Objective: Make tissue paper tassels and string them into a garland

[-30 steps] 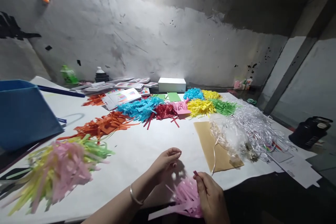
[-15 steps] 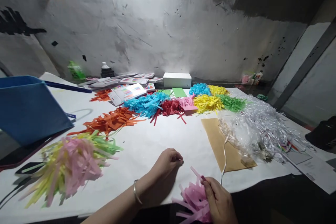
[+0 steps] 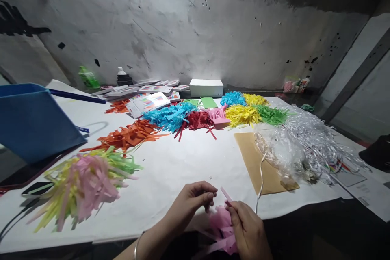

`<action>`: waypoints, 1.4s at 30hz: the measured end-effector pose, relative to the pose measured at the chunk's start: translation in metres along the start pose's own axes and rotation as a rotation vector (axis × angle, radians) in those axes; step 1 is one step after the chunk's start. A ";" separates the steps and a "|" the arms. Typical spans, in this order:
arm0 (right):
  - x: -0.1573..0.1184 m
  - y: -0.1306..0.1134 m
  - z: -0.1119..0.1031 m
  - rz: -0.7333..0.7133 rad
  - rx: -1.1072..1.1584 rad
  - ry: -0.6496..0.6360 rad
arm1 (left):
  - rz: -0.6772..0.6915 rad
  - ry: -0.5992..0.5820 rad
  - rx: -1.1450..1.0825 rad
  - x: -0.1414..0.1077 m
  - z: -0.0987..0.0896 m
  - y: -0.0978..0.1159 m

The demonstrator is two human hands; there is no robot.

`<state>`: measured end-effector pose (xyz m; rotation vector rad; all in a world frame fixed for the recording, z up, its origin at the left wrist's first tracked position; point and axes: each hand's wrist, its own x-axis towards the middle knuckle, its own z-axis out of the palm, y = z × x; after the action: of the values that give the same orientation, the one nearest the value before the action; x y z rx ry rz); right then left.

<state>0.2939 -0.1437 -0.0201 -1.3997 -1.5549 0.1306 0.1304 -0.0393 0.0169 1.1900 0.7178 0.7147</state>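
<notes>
My right hand (image 3: 250, 227) is closed on a pink tissue paper tassel (image 3: 224, 227) near the table's front edge. Between its thumb and fingers the tassel's narrow top end sticks up, and the loose fringe strips hang down to the left, partly below the table edge. Just left of it is my left hand (image 3: 195, 199), with a bangle on the wrist. Its fingers are curled, with the fingertips close together near the tassel's top; whatever they pinch, if anything, is too small to make out. The two hands are apart.
A pile of pink, yellow and green tassels (image 3: 91, 178) lies left, by a blue box (image 3: 33, 122). Orange tassels (image 3: 128, 136), blue fringe (image 3: 170, 115) and yellow fringe (image 3: 243, 114) line the back. White ribbon strands (image 3: 317, 134) and a brown paper sheet (image 3: 250, 158) lie right.
My left hand has come right and down towards the tassel's top. My right hand, still holding the pink tassel, has shifted slightly left. The view has tilted a little.
</notes>
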 end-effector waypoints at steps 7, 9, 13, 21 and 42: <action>0.010 -0.020 -0.003 -0.290 -0.206 -0.117 | 0.033 0.052 -0.058 -0.030 0.015 -0.007; 0.011 -0.023 -0.004 -0.352 -0.224 -0.120 | 0.024 0.056 -0.044 -0.035 0.017 -0.004; 0.009 -0.026 -0.005 -0.381 -0.237 -0.119 | -0.030 0.055 -0.057 -0.043 0.018 -0.003; 0.006 -0.033 -0.009 -0.346 -0.213 -0.271 | 0.248 0.072 0.285 -0.054 0.009 -0.015; -0.012 -0.029 -0.003 -0.201 -0.136 -0.490 | 0.066 0.093 0.321 -0.068 0.011 -0.017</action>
<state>0.2742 -0.1645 -0.0068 -1.3691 -2.1342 0.2651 0.1013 -0.1037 0.0100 1.4854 0.8980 0.7312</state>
